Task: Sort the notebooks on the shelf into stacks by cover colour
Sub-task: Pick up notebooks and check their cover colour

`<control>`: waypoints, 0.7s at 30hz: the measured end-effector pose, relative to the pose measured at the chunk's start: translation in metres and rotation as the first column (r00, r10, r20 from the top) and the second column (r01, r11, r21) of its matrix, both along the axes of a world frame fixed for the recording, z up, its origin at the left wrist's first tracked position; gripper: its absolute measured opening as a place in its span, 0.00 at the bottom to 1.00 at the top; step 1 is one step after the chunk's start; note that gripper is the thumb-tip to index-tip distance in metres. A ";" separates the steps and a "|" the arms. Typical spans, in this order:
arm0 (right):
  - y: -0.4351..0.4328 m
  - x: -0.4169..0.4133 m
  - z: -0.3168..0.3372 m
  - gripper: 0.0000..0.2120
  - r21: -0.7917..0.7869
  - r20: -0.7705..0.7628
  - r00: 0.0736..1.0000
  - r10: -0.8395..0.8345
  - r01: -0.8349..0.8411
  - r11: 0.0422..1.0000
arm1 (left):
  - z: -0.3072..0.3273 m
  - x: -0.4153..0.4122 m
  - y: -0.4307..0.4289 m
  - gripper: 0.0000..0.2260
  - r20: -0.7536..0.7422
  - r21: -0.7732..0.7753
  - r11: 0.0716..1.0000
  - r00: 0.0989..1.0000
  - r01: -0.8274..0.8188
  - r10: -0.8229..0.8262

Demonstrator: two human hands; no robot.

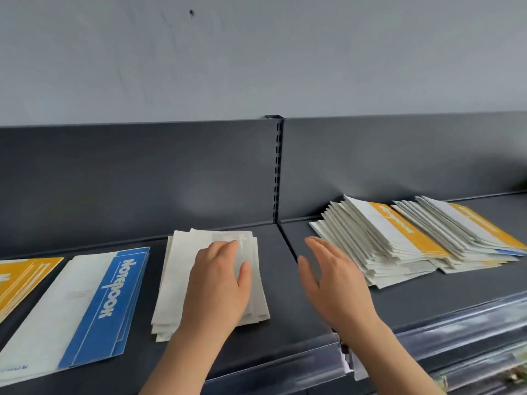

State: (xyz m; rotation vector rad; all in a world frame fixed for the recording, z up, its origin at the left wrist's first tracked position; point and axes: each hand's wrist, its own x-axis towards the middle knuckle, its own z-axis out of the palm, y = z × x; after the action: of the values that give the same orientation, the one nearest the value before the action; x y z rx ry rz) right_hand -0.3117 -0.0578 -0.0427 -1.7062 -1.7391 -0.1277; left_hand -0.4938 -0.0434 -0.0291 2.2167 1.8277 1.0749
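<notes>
Only two parts of the person are being shown by the head camera: the left hand [219, 283] with the left forearm [182, 357], and the right hand [333, 277] with the right forearm [385, 352]. Both hands and both forearms are being shown bare, and the uncovered arms are being cut by the lower edge of the picture. The fingers are being seen as slim and rather long, while the nails are being blurred too much for any detail to be told.

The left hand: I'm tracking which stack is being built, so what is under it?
Under the left hand lies a pile of pale notebooks, plain side up, on the dark shelf. The hand rests flat on the top one, covering its middle; lower ones show only edges.
</notes>
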 end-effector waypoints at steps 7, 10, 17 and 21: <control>0.004 0.106 0.009 0.11 -0.016 0.005 0.996 -0.084 0.084 0.996 | 0.002 0.097 0.013 0.19 0.050 0.013 0.994 0.993 0.106 -0.107; 0.009 0.155 0.008 0.14 -0.046 0.025 0.994 -0.104 0.105 0.993 | 0.005 0.144 0.020 0.19 0.040 0.001 0.991 0.990 0.134 -0.134; 0.033 0.248 -0.021 0.11 -0.142 0.061 0.993 -0.097 0.104 0.984 | 0.003 0.239 0.042 0.11 0.037 -0.152 0.976 0.988 0.155 -0.151; 0.040 0.262 -0.039 0.15 -0.091 0.094 0.995 0.022 -0.014 0.996 | 0.001 0.265 0.054 0.16 0.177 -0.249 0.963 0.983 0.102 -0.059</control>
State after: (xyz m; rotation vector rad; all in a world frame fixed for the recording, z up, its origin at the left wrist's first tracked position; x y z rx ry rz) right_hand -0.0496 -0.0179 -0.0818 -1.7749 -1.8548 -0.1256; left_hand -0.2284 0.0106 -0.0284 1.9709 1.6837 0.9194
